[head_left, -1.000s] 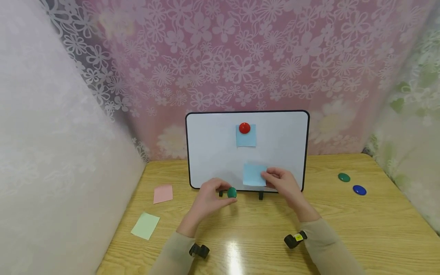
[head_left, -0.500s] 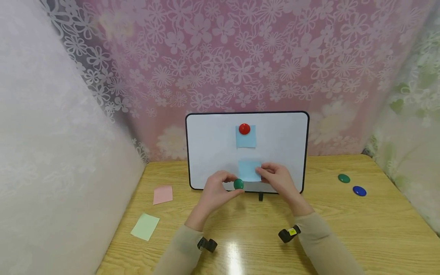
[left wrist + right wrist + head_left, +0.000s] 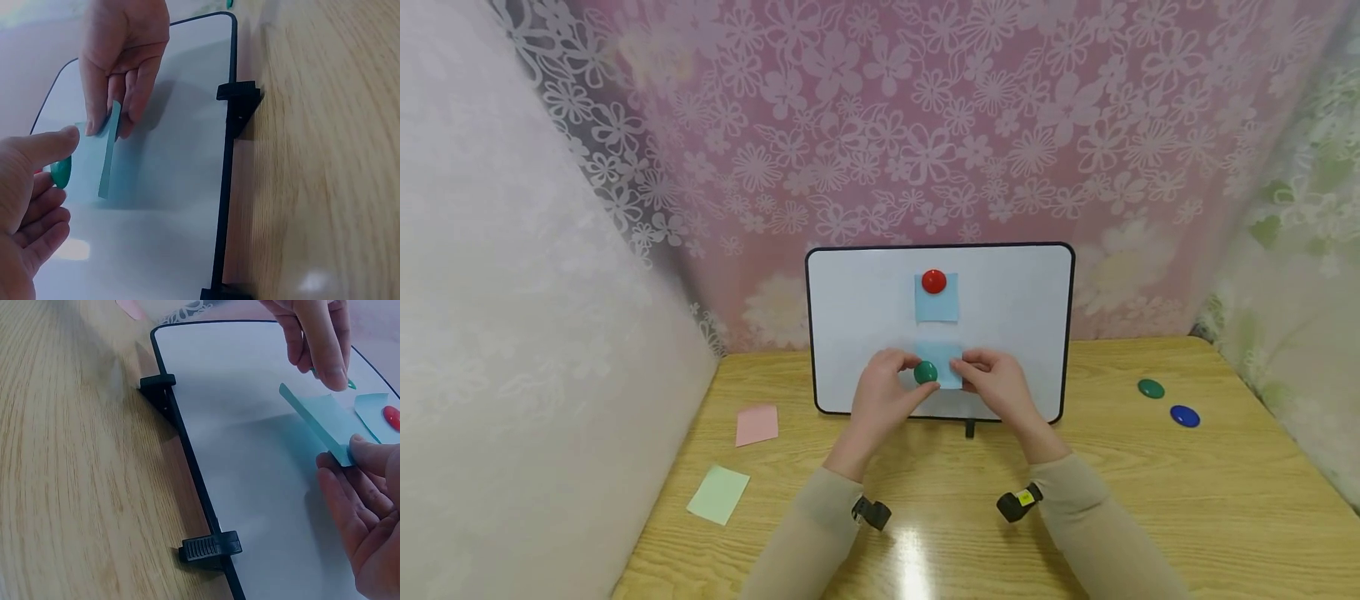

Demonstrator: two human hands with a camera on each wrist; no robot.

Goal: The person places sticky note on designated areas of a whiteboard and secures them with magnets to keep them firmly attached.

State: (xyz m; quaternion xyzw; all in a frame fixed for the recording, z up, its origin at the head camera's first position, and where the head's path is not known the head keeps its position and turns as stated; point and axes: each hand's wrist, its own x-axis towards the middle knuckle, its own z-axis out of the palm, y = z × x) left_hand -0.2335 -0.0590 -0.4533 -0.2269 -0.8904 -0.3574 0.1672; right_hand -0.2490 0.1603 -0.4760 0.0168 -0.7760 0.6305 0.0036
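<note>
My left hand [image 3: 882,393] pinches a round green magnet [image 3: 926,372] between thumb and fingers, in front of the whiteboard [image 3: 857,308]. Its dome also shows as a green magnet [image 3: 61,171] in the left wrist view. With thumb and fingertips my right hand [image 3: 1000,387] holds the right edge of a light blue sticky note [image 3: 951,377]. The magnet overlaps the note's left part in the head view. In the right wrist view the note [image 3: 328,422] has its lower edge curling off the board. Above it, a red magnet [image 3: 933,282] sits on another blue note [image 3: 937,309] on the board.
On the table's left lie a pink note [image 3: 756,426] and a pale green note [image 3: 718,495]. A second green magnet [image 3: 1151,388] and a blue magnet [image 3: 1184,416] lie at the right. Black clip feet [image 3: 209,547] support the board's bottom edge.
Both hands have moved up along the board. The left brought the green magnet rightward onto the note's area; the right shifted the blue note up and slightly left, beneath the pinned one.
</note>
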